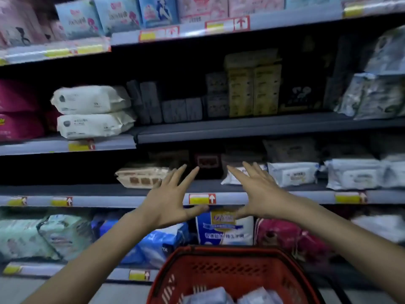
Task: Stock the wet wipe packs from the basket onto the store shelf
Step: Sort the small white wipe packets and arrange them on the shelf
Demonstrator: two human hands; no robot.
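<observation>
A red plastic basket (232, 255) stands low in front of me, with pale blue wet wipe packs (210, 296) lying in its bottom. Both my hands are raised before the third shelf (109, 189), fingers spread, holding nothing. My left hand (169, 199) hovers beside a beige pack (140, 176) on that shelf. My right hand (260, 191) is just in front of a white wipe pack (232, 177), partly covering it. More white wipe packs (292, 173) lie to the right on the same shelf.
Two cream packs (92, 113) are stacked on the shelf above, beside dark grey boxes (175, 106) and yellow cartons (254, 91). Below the hands stand blue bags (162, 240), a white-blue bag (225, 229) and pink bags (285, 235). Yellow price tags (201, 199) line the shelf edges.
</observation>
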